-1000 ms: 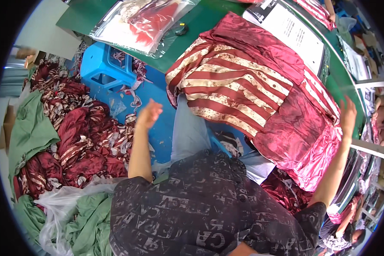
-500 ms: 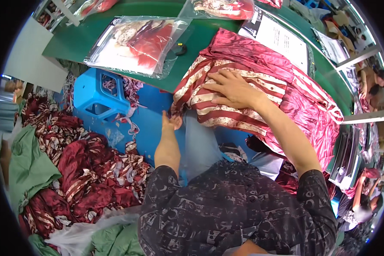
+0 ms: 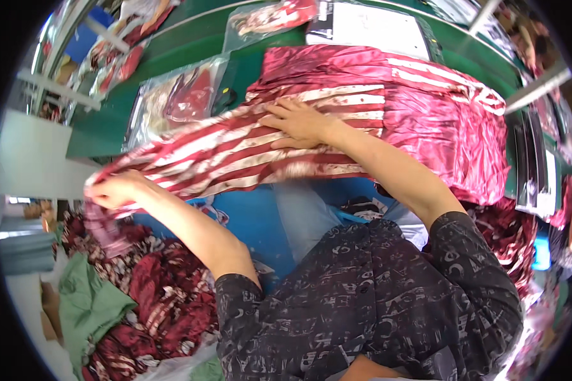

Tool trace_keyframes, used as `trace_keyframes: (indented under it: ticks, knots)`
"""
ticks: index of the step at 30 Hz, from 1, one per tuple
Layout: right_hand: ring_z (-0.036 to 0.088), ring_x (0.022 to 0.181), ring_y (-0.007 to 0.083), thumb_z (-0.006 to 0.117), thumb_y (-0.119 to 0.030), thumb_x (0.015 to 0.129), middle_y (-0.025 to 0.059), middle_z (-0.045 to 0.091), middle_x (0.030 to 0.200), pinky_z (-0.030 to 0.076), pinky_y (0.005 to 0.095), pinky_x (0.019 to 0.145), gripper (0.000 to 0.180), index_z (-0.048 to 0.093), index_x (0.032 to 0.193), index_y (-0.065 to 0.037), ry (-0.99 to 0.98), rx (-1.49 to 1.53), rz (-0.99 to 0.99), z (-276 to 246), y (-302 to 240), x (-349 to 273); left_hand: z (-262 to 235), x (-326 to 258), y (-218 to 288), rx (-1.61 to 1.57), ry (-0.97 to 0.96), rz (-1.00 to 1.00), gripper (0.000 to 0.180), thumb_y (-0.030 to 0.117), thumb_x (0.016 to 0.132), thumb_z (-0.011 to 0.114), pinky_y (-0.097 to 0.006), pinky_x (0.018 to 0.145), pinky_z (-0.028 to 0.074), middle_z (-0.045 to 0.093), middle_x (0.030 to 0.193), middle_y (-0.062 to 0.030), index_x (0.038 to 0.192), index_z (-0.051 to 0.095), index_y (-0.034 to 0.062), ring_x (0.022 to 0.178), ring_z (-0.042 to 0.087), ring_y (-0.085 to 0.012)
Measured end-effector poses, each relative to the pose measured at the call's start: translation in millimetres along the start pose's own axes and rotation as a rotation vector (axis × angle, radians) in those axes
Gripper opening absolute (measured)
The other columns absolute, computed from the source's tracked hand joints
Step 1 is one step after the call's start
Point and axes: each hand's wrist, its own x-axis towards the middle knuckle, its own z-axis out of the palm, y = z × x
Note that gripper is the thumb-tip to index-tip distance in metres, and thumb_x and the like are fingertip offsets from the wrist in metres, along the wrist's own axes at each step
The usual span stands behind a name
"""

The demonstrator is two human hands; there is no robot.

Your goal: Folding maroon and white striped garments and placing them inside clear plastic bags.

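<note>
A satiny red garment (image 3: 443,130) with red-and-cream stripes lies over the front edge of the green table (image 3: 165,66). My left hand (image 3: 116,190) grips the far left end of its striped part and holds it stretched out past the table's edge. Below that hand a blurred bit of the cloth hangs down. My right hand (image 3: 302,125) lies flat on the stripes with its fingers spread, pressing the cloth to the table. Beneath the stretched cloth, part of a clear plastic bag (image 3: 178,98) holding a folded red and cream item is covered.
A big heap of dark red cloth (image 3: 165,298) lies at lower left beside green fabric (image 3: 92,298). Behind the garment are another bagged piece (image 3: 273,20) and a bag with a white sheet (image 3: 368,28). White metal posts (image 3: 540,89) stand at the right.
My left hand has gone from the near edge of the garment out to the left, pulling the striped part out long. My right hand stays flat on the stripes. The view has shifted leftward.
</note>
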Motion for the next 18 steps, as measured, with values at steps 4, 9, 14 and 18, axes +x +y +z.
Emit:
trace_keyframes:
  ticks: [4, 9, 14, 18]
  knots:
    - [0.039, 0.141, 0.0367, 0.057, -0.044, 0.099, 0.0157, 0.037, 0.156, 0.036, 0.0497, 0.114, 0.063, 0.039, 0.151, -0.014, 0.279, 0.682, 0.022, -45.8, 5.0, -20.9, 130.1, -104.5, 113.1, -0.027, -0.180, 0.396, 0.022, 0.007, 0.091, 0.047, -0.029, 0.063, 0.045, 0.062, 0.082, -0.0122, 0.076, 0.061, -0.0005, 0.068, 0.051, -0.0176]
    - [0.044, 0.138, 0.0289, 0.079, -0.031, 0.087, 0.0136, 0.038, 0.155, 0.047, 0.0401, 0.104, 0.089, 0.026, 0.157, -0.014, 0.628, 1.581, -0.010, -125.7, 73.6, -137.6, 122.2, -311.0, 144.7, 0.490, -0.862, 1.245, 0.021, 0.015, 0.084, 0.072, -0.037, 0.053, 0.042, 0.059, 0.073, -0.0059, 0.069, 0.063, 0.0040, 0.062, 0.051, -0.0186]
    - [0.062, 0.115, 0.0261, 0.079, -0.024, 0.087, 0.0180, 0.053, 0.142, 0.054, 0.0323, 0.091, 0.073, 0.043, 0.147, -0.006, 1.019, 2.175, -0.014, -118.2, 108.8, -270.5, 6.5, -418.3, 96.3, -0.440, -1.946, 0.798, 0.035, 0.008, 0.082, 0.067, -0.035, 0.099, 0.051, 0.066, 0.125, -0.0051, 0.117, 0.069, 0.0120, 0.120, 0.062, -0.0261]
    - [0.067, 0.106, 0.0266, 0.074, -0.013, 0.089, 0.0172, 0.064, 0.127, 0.055, 0.0357, 0.091, 0.048, 0.057, 0.132, -0.002, 1.161, 2.064, 0.443, -82.8, 136.3, -329.0, -64.1, -392.3, 23.6, 0.152, -2.473, 0.098, 0.051, 0.024, 0.099, 0.041, -0.043, 0.119, 0.034, 0.050, 0.147, -0.0140, 0.144, 0.047, 0.0032, 0.137, 0.046, -0.0326]
